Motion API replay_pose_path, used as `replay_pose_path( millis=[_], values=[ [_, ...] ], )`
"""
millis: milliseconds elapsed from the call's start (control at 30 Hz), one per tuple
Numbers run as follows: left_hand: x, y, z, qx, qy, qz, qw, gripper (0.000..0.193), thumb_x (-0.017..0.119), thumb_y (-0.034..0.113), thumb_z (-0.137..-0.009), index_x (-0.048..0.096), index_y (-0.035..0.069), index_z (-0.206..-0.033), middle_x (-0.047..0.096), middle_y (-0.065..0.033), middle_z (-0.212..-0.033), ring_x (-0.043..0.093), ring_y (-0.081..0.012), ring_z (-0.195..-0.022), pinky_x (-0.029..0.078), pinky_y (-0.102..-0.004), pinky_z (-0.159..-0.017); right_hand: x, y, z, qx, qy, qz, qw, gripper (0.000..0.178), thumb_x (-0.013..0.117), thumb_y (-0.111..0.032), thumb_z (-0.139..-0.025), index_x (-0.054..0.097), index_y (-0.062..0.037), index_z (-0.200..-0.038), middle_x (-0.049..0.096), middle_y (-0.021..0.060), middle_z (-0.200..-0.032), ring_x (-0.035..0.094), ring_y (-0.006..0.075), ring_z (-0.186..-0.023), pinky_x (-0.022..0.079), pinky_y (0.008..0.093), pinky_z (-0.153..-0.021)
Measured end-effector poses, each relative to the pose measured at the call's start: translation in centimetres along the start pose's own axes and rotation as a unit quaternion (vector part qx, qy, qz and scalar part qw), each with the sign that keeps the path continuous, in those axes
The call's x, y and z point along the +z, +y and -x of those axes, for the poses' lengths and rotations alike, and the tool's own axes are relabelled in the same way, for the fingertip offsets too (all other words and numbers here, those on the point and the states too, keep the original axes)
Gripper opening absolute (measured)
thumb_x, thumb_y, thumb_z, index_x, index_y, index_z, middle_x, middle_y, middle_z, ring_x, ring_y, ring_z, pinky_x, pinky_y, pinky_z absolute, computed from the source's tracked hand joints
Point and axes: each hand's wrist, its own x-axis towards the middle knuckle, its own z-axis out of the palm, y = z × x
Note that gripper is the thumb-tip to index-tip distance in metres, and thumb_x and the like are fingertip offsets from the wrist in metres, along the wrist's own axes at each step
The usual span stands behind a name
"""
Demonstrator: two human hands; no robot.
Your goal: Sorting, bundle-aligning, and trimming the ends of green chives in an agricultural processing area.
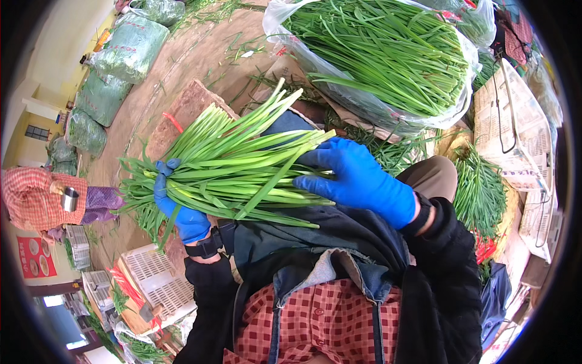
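Checked shirt (318,312) is sitting nearest the camera, with a dark denim apron (303,239) covering the lap. The bunch of green stalks (242,167) is lying crosswise above the apron, between both gloved hands, leafy ends pointing left, pale ends right. Left hand (187,219) is wrapping the leafy end, fingers closed around it, probably to stop the stalks fanning out and sliding. Right hand (357,173) is reaching over the pale ends; its thumb and forefinger are standing well parted, apparently touching the stalks, likely because loose tips are easiest to sort or steady there. Its other fingers are hiding; can't tell if they're pinching any. A reddish-brown slab (162,136) is lying beyond the bunch. A clear plastic bag (276,21) is holding more stalks, laid lengthwise together, presumably keeping them aligned and within reach.
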Motion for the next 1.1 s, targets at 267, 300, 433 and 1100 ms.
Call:
replay_pose_path(
  millis=[267,300,433,1100],
  values=[
    [1.6,1.7,0.3,-0.069,-0.027,0.086,0.994,0.024,0.052,0.013,-0.093,0.058,0.004,-0.114,0.064,-0.0062,-0.102,0.053,-0.0249,-0.107,0.043,-0.0445,-0.097,2.1,1.1,-0.4,0.228,0.02,-0.38,0.896,0.026,0.066,-0.021,-0.087,0.068,-0.0011,-0.103,0.069,0.009,-0.089,0.063,0.0131,-0.079,0.049,0.0281,-0.074],
    [1.9,1.9,0.5,-0.065,-0.034,0.085,0.994,0.024,0.051,0.012,-0.093,0.058,0.003,-0.115,0.064,-0.0069,-0.102,0.053,-0.0255,-0.107,0.043,-0.0447,-0.098,2.0,0.8,-0.5,0.233,0.02,-0.398,0.887,0.025,0.063,-0.018,-0.089,0.066,0.0025,-0.104,0.069,0.0052,-0.09,0.059,0.0089,-0.08,0.049,0.027,-0.076],
    [2.7,2.0,0.7,-0.063,-0.069,0.086,0.992,0.024,0.051,0.008,-0.093,0.056,0.002,-0.116,0.064,-0.0091,-0.102,0.053,-0.0273,-0.108,0.043,-0.0448,-0.098,2.2,2.2,-0.4,0.271,0.024,-0.48,0.834,0.027,0.061,-0.017,-0.09,0.064,0.0029,-0.108,0.069,0.0067,-0.095,0.059,0.0095,-0.085,0.048,0.0268,-0.081],
    [4.5,2.1,1.6,-0.018,-0.096,0.009,0.995,0.014,0.053,0.004,-0.089,0.056,0.005,-0.102,0.063,-0.0067,-0.095,0.053,-0.0249,-0.106,0.041,-0.0448,-0.099,2.6,1.9,-0.8,0.238,0.058,-0.52,0.818,0.03,0.061,-0.011,-0.085,0.062,0.003,-0.111,0.067,0.0076,-0.101,0.061,0.0137,-0.085,0.049,0.0291,-0.077]
  ],
)
